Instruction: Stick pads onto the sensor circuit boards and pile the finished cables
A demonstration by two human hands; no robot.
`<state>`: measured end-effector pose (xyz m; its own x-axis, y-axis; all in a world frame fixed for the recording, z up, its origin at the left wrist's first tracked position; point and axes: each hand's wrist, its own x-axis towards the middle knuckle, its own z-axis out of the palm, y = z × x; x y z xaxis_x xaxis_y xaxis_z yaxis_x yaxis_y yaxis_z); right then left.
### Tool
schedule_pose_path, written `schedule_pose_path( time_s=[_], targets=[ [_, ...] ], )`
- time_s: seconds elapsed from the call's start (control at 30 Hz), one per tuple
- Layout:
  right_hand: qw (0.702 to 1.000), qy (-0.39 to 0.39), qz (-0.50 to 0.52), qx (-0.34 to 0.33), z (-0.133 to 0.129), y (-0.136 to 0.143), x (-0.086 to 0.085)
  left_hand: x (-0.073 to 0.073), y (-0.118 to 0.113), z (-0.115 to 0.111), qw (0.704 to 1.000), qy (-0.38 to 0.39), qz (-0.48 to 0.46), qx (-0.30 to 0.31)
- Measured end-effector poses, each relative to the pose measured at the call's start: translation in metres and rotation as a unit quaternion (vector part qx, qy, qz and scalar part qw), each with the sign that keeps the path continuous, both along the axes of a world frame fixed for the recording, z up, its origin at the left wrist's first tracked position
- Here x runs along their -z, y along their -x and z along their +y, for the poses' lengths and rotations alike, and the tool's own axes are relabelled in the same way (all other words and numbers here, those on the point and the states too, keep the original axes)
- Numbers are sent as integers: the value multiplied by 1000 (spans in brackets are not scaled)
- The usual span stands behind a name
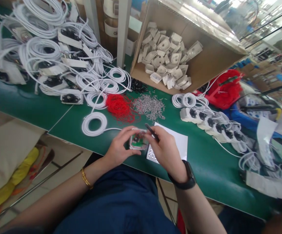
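Observation:
My left hand (pixel 121 145) holds a small white housing (pixel 138 140) with a green board inside, thumb below and fingers above. A white cable runs from the housing to a coil (pixel 94 124) on its left. In my right hand (pixel 164 148) is a dark pen-like tool (pixel 152 132), and its fingertips are at the housing's right side. Beneath the right hand lies a white sheet (pixel 181 143) with small silvery round pieces on it. Red wires (pixel 120 108) and a heap of small metal pins or screws (pixel 149 106) lie just beyond the hands.
A cardboard box (pixel 211 61) of white covers stands behind. Coiled cables with housings (pixel 72 97) pile up at left. More housings (pixel 189 114) line the right, near a red bin (pixel 225 89) and a blue bin (pixel 243 118). A metal post (pixel 123 35) rises at the back.

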<state>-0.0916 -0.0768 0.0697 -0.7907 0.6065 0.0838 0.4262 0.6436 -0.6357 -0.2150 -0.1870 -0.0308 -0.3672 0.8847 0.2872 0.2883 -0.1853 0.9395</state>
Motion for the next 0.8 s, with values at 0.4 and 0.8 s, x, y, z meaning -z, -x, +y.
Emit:
schedule_pose_path(
  time_s=[0.4, 0.8],
  targets=[
    [984, 149, -11, -100, 31, 9, 8, 4, -9, -10, 993, 10, -116, 13],
    [978, -7, -86, -191, 35, 25, -1, 17, -15, -11, 988, 1, -154, -6]
  ],
)
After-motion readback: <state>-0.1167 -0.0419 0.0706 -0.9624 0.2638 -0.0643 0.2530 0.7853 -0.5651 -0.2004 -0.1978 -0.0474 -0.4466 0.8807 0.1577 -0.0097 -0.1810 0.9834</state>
